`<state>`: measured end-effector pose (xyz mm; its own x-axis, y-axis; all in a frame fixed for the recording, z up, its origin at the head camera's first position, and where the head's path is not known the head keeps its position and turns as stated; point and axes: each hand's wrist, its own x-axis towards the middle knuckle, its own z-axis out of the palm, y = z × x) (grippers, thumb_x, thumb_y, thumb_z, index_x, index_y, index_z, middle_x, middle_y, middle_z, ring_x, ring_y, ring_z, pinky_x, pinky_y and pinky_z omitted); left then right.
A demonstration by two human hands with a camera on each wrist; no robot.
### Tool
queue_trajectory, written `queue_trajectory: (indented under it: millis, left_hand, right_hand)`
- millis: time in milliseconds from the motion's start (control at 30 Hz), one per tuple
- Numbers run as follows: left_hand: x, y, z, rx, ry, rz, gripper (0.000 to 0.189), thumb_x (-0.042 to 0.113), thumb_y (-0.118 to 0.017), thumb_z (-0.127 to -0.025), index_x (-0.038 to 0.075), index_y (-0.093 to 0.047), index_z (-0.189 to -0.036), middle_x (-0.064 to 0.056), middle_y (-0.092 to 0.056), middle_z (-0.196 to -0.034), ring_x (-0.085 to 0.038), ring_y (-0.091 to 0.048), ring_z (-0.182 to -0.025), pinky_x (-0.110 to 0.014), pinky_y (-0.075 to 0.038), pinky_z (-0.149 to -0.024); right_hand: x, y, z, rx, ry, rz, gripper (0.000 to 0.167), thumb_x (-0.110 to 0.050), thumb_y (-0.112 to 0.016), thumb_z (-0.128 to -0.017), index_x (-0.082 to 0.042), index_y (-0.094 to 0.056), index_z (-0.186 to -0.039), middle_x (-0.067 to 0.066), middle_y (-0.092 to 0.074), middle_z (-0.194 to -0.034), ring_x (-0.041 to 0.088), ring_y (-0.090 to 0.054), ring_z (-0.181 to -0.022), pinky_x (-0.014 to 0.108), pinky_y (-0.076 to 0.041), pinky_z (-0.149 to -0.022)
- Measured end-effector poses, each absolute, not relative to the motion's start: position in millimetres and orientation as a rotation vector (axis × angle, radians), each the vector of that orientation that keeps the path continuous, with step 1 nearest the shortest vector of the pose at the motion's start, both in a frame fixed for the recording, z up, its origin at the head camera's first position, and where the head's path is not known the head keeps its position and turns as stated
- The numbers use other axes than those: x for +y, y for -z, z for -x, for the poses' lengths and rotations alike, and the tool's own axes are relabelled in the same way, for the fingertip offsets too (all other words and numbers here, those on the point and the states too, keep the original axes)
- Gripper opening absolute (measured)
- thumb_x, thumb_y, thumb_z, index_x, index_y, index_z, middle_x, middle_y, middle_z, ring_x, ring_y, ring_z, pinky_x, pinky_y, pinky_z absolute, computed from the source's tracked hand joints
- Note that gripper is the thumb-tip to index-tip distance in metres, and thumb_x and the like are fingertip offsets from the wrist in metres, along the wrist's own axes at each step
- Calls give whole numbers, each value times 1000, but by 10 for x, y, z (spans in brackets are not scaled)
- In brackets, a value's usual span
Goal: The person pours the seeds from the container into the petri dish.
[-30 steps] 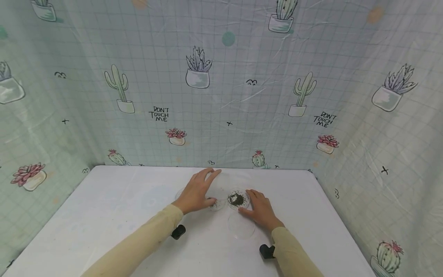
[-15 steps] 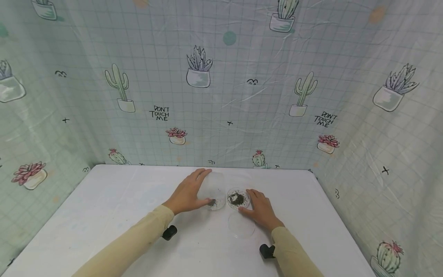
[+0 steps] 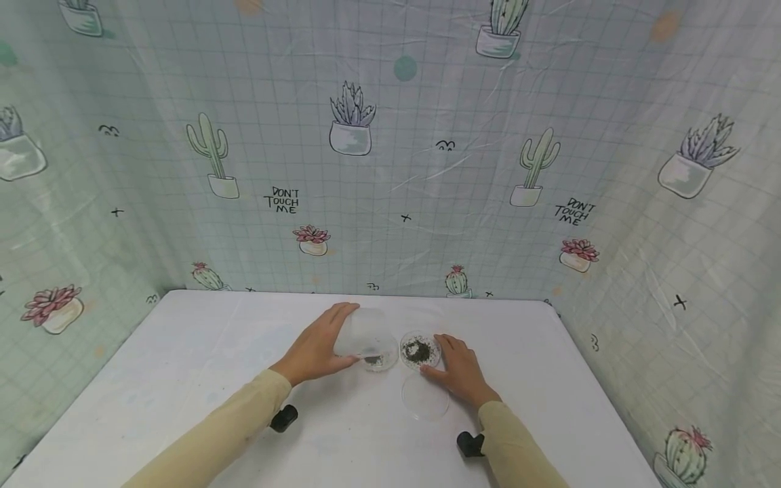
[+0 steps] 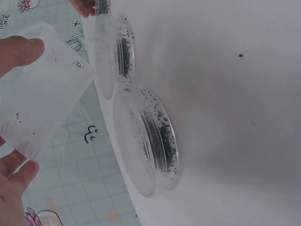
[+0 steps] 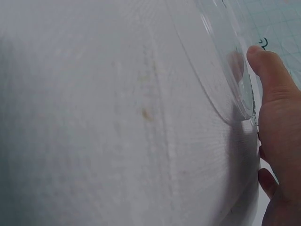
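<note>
My left hand point(image 3: 314, 349) holds a translucent, straight-edged piece of plastic point(image 4: 47, 89) up off the table, thumb and fingers at opposite edges. A few dark specks cling to it. Around the right side of a clear petri dish point(image 3: 419, 350) of dark green flakes, the thumb and finger of my right hand point(image 3: 460, 369) grip the rim. Just left stands a middle petri dish point(image 4: 123, 56), also with dark bits. Nearest the left wrist camera is another such dish point(image 4: 162, 141), covered by the left hand in the head view.
A clear round lid point(image 3: 425, 398) lies in front of the right-hand dish. Small specks dot the white table point(image 3: 348, 440). A cactus-print sheet point(image 3: 390, 169) hangs behind the table and along both sides.
The left hand has drawn back to the left and slightly toward the body with the plastic piece, uncovering more of the middle dish. The right hand has stayed at its dish.
</note>
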<state>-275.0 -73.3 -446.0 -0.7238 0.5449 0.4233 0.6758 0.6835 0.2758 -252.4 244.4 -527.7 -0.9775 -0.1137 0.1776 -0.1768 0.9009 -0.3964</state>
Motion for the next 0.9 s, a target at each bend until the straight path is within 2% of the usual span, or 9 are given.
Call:
queue_trajectory:
  millis: [467,700,900]
  left_hand:
    - [-956,4488,2693,-2596,615,920,103,34,-86,-69,13,-27,-151,-6,-43,-141,-22,-55,-120,-39,-54,-96]
    - [-1059,4494,2686,-2619,634,872,102,31,-87,-68,11,-28,-149,-8,-41,-142,-26,-53,-124,-42,-51,-100]
    - [-1151,4512,2679,-2637,671,813,106,29,-88,-67,11,-25,-150,-11,-42,-141,-29,-55,-122,-46,-50,-100]
  right_hand:
    - [2446,5295,2526,-2906,-627,-221,82,-53,-71,-80,-9,-44,-143,14,-47,-145,35,-42,-135,55,-35,-110]
    - [2444,5298,2518,-2895,-623,-215,81,-53,-72,-80,-8,-45,-143,14,-48,-144,35,-43,-134,55,-36,-110]
    - [2442,5294,2527,-2889,-616,-215,81,-53,-72,-80,-9,-45,-142,13,-48,-144,35,-43,-134,55,-36,-110]
